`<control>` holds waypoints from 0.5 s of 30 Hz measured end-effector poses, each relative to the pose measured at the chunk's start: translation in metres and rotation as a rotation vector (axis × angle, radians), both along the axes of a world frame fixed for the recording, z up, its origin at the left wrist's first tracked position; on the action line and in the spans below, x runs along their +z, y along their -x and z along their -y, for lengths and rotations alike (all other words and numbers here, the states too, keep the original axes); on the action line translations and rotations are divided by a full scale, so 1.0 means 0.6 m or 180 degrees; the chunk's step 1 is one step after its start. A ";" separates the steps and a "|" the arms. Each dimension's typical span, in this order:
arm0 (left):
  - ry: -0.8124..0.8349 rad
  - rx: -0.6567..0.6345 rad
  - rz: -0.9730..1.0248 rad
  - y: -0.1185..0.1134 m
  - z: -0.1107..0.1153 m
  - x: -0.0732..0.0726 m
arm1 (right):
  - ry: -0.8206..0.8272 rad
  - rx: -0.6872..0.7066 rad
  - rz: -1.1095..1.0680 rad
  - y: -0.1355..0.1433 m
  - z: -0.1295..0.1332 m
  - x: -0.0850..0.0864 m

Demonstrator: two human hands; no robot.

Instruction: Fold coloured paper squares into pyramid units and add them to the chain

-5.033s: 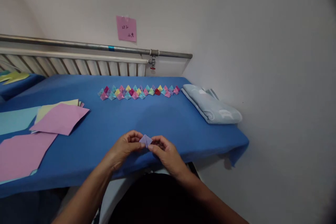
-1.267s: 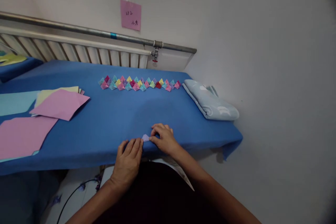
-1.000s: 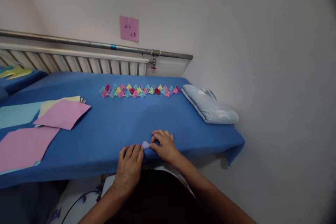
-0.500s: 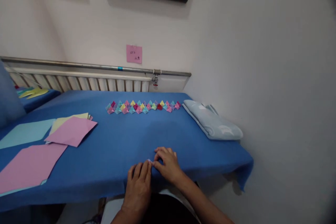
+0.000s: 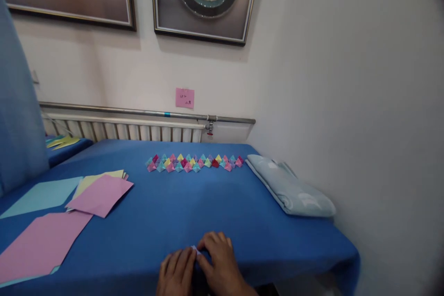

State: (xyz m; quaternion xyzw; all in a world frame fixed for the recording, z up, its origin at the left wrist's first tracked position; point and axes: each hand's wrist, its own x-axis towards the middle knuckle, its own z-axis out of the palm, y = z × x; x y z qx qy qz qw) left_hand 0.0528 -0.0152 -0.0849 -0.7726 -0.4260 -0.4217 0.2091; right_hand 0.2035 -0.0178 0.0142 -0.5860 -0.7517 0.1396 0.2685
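Note:
A small pale lilac piece of folded paper (image 5: 195, 249) lies between my hands near the table's front edge. Mostly covered by fingers, it shows only a tip. My left hand (image 5: 176, 270) presses on its left side with the fingers held together. From the right, my right hand (image 5: 219, 259) pinches the paper with curled fingers and thumb. Farther back, rows of small folded paper pieces (image 5: 187, 164) in pink, blue, yellow, purple and red stand on the blue cloth (image 5: 166, 212).
Pink paper sheets (image 5: 45, 245) and a light blue sheet (image 5: 45, 196) lie at the left. A folded pale blue blanket (image 5: 291, 187) is at the right by the wall. Behind the table are a radiator (image 5: 138, 132) and a pipe (image 5: 145, 112); a curtain (image 5: 17, 97) hangs left.
The camera has tilted up, so the hands and table sit lower and more of the picture frames shows. My right hand's fingers have come in closer over the paper.

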 end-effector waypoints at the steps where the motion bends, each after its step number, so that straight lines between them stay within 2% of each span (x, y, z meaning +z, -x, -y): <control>1: 0.0008 -0.0035 -0.0051 0.006 -0.003 0.002 | 0.0028 -0.0015 0.0008 0.003 -0.001 0.001; 6: -0.0233 -0.0410 -0.0480 0.043 -0.015 0.011 | 0.0283 0.0159 -0.0052 0.015 -0.006 0.007; 9: -0.0180 -0.0480 -0.0350 0.060 -0.021 0.019 | 0.0445 0.0195 0.0018 0.015 -0.011 0.010; 11: -0.0084 -0.0737 -0.0321 0.066 -0.027 0.030 | 0.0530 0.0251 0.0146 0.014 -0.017 0.012; 15: 0.0748 -0.1005 -0.0387 0.071 -0.042 0.056 | 0.0705 0.0444 0.0196 0.014 -0.033 0.016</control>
